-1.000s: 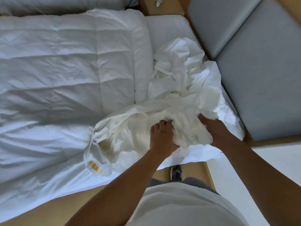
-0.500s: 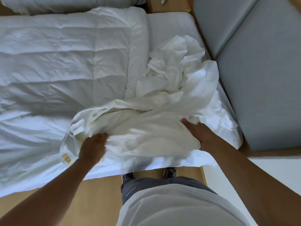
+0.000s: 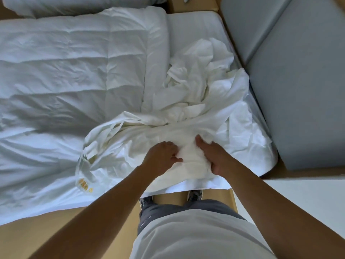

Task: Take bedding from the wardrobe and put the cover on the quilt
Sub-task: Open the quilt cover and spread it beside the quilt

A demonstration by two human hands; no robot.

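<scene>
A white quilt with stitched panels lies spread over the left and middle of the bed. A crumpled white duvet cover is heaped on the bed's right side, near the front edge, with a small yellow label at its left corner. My left hand grips a bunch of the cover's fabric, fingers curled into it. My right hand holds the same bunch from the right, thumb on top. The two hands are close together, with a wad of cloth between them.
A grey padded headboard runs along the right side of the bed. The wooden bed frame shows at the front edge, with my shoes beside it. A white surface is at the right. Another white bedding roll lies at the far top.
My left hand came back from the cover's left corner to the middle, next to my right hand. The cover's spread front has been gathered into a wad between both hands.
</scene>
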